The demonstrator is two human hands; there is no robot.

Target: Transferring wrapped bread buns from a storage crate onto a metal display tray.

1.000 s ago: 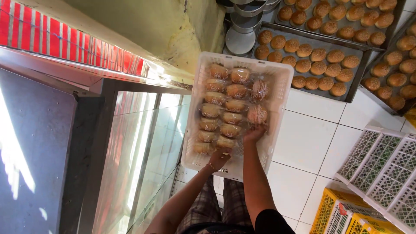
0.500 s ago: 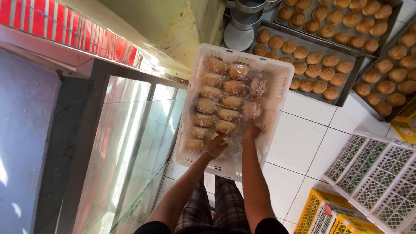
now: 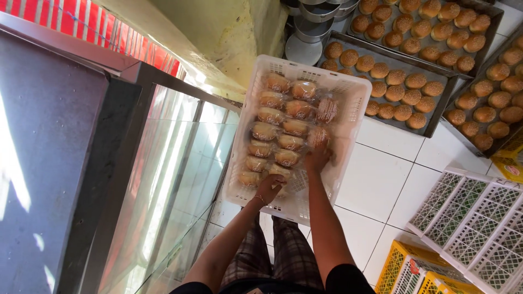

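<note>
Wrapped buns (image 3: 283,128) lie in rows inside a white plastic crate (image 3: 348,98) that sits on the white tiled floor (image 3: 376,179), its long side running away from the person. Both arms reach forward and down into the crate from the bottom of the view. The left hand (image 3: 271,188) is curled around the nearest bun in the near rows, fingers closed over its wrapper. The right hand (image 3: 317,158) lies further in, palm down with fingers loosely bent, resting on a bun at the near end of the right-hand row; whether it grips that bun I cannot tell.

The crate's right strip, between the bun rows and the far wall, is bare mesh, and a bare band also shows at its near end. Its left wall stands just beside a glass display case (image 3: 174,179). Beyond its far corner are dark baking trays (image 3: 436,117) of unwrapped sesame buns (image 3: 403,87), close to the crate, with stacked metal pans (image 3: 313,27) near them. A white lattice crate (image 3: 468,218) and yellow crates (image 3: 414,269) stand well apart to the right, with open tile between.

Compared with half a second earlier, the right hand has drawn back a little toward the person, and the left hand has stayed at the near rows.
</note>
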